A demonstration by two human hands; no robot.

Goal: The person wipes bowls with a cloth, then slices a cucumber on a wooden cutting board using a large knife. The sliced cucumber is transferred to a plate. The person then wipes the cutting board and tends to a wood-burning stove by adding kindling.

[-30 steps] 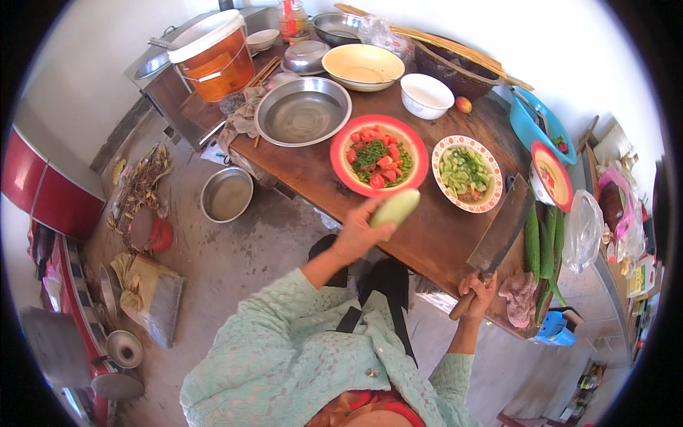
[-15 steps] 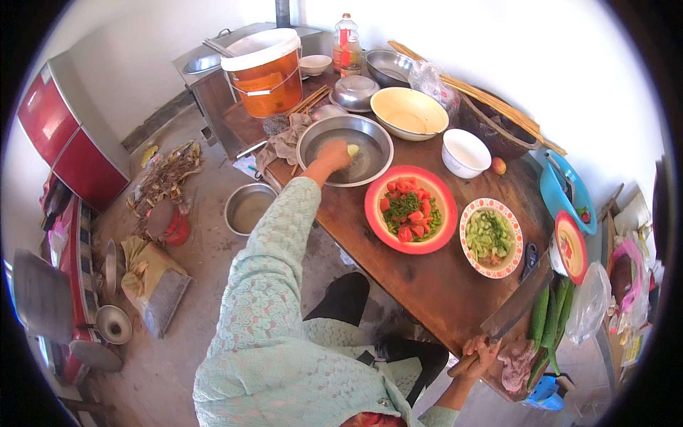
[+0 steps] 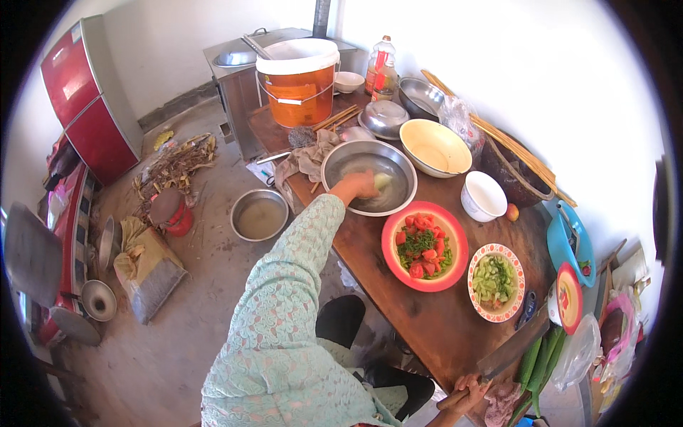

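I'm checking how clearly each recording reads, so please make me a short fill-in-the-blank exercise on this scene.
1. The ____ hand is in the metal basin, at the pale green vegetable.
2. The right hand holds the cleaver by its ____.
3. The plate bearing the tomato pieces has a ____ outer rim.
4. The large white-rimmed bucket has an ____ body.

Missing words: left; handle; red; orange.

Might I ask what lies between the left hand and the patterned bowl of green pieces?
From the left hand toward the bowl, the head view shows the wall of a metal basin, then a red-rimmed dish of tomatoes.
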